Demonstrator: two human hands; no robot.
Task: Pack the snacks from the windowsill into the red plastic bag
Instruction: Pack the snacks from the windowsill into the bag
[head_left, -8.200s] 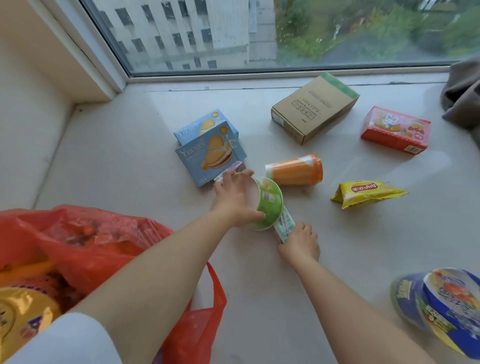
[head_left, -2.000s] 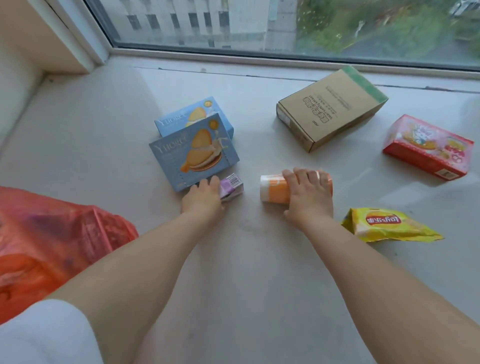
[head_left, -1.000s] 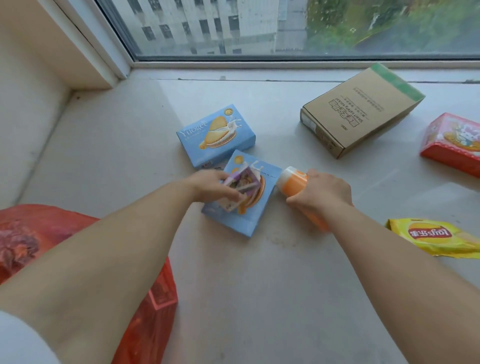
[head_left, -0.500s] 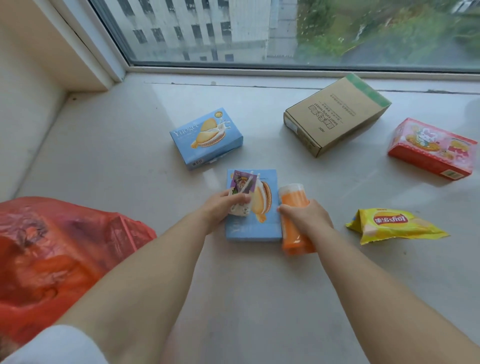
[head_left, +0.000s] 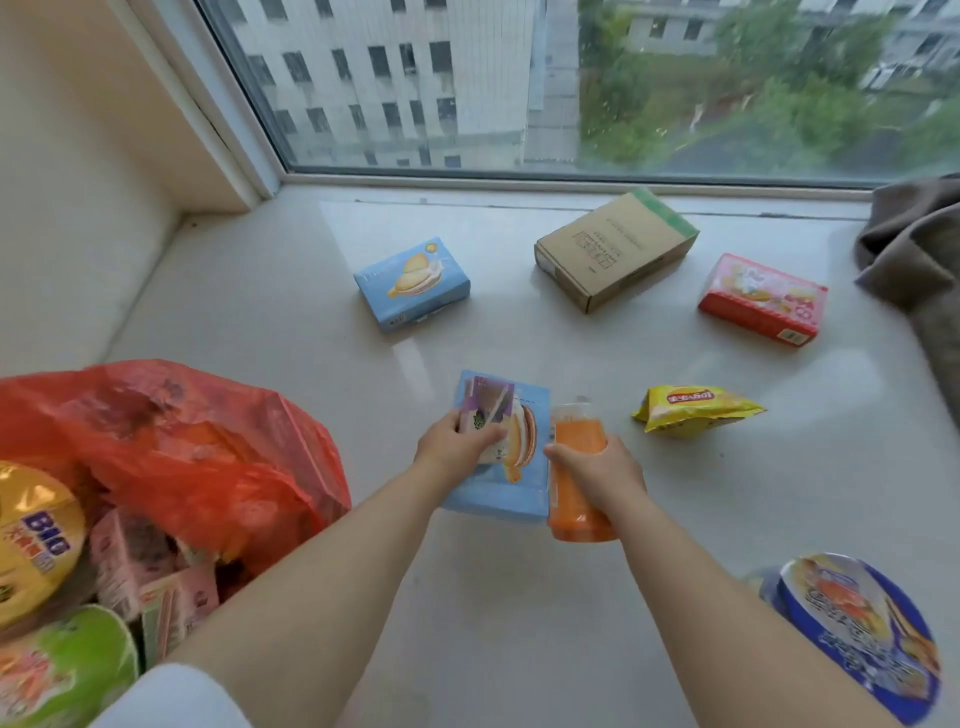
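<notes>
My left hand (head_left: 454, 447) grips a blue snack box (head_left: 511, 483) with a small purple carton (head_left: 491, 415) pressed on top of it, both lifted above the windowsill (head_left: 519, 597). My right hand (head_left: 597, 475) holds an orange bottle (head_left: 574, 467) just right of that box. The red plastic bag (head_left: 182, 447) lies open at the left, with cup noodles and pink cartons inside. On the sill lie a second blue box (head_left: 413, 283), a brown cardboard box (head_left: 615, 249), a red box (head_left: 761, 301) and a yellow chip bag (head_left: 693, 408).
A blue noodle bowl (head_left: 857, 634) sits at the lower right. A grey cloth (head_left: 919, 254) lies at the far right edge. The window frame (head_left: 519, 179) bounds the far side and a wall (head_left: 67, 208) stands on the left.
Both hands have pulled the blue box, purple carton and orange bottle nearer to me and slightly left. The camera has tilted down, so the bag's contents and the blue bowl have come into view.
</notes>
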